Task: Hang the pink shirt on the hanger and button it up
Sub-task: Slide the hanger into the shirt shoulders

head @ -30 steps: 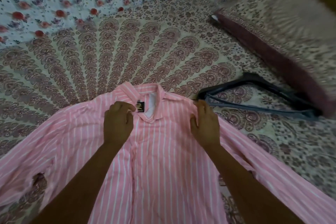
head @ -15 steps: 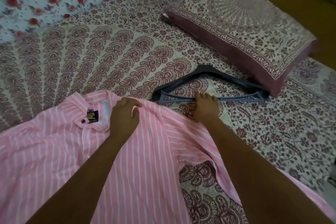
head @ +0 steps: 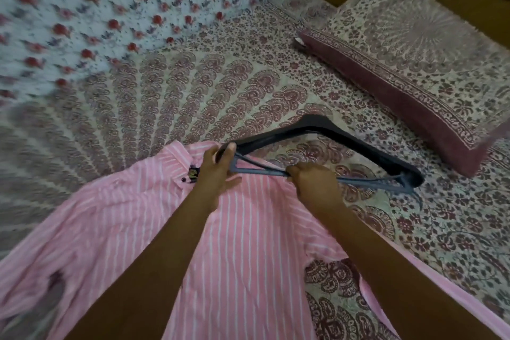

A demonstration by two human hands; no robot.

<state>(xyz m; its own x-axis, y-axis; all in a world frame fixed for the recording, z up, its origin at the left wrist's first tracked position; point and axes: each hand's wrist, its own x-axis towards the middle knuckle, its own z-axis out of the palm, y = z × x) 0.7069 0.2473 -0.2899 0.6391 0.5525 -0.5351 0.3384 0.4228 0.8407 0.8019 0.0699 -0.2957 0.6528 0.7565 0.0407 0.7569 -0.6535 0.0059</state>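
The pink shirt with white stripes lies spread on the bed, collar toward the far side, a dark label showing at the neck. A dark plastic hanger is held just above the shirt's right shoulder. My left hand grips the hanger's left end near the collar. My right hand is closed on the hanger's lower bar near its middle. The hanger's right end sticks out over the bedsheet.
The bed carries a maroon-patterned sheet. A matching pillow lies at the far right against a wooden headboard. A white cloth with red flowers covers the far left.
My right hand took the hanger off the sheet and brought it left over the shirt's shoulder. My left hand left the collar and took hold of the hanger's left end.
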